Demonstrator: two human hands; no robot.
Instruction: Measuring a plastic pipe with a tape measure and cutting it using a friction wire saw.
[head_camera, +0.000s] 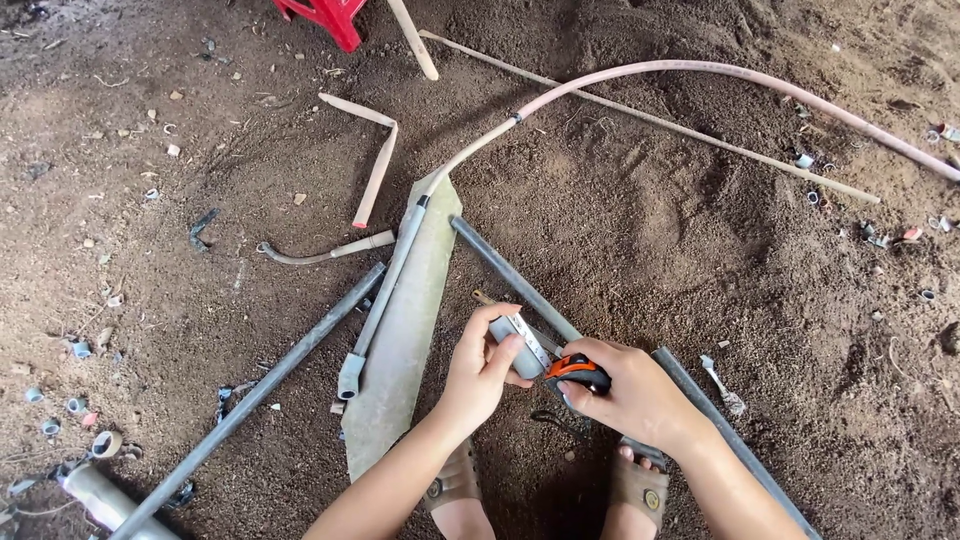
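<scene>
Short grey pipe piece (517, 345) sits low centre, held above the dirt floor (640, 240), just over the person's sandalled feet. Left hand (480, 375) wraps it, fingers curled and thumb pressed on the near side, so it is clamped firmly. A metal tape blade (533, 340) lies across the piece, touching it. Right hand (630, 395) grips the orange-and-black tape measure (578, 372), fingers closed round the case, just beside the left hand. 1 long dark grey pipe (500, 265) runs diagonally under both hands, from upper left to lower right. Left of it, a flat pale board (400, 350) lies on the soil with a grey pipe and elbow fitting (372, 320) resting along it. Another long grey pipe (270, 385) lies further left, apart from the board. A pale pink hose (720, 72) arcs across the top right. A bent pale strip (375, 165) lies upper centre. Red plastic stool (325, 15) at the top edge, only partly in view. A small metal wrench (722, 382) lies on the dirt right of the hands. Small pipe offcuts (60, 400) are scattered lower left. No containers visible; nothing is held in anything.
</scene>
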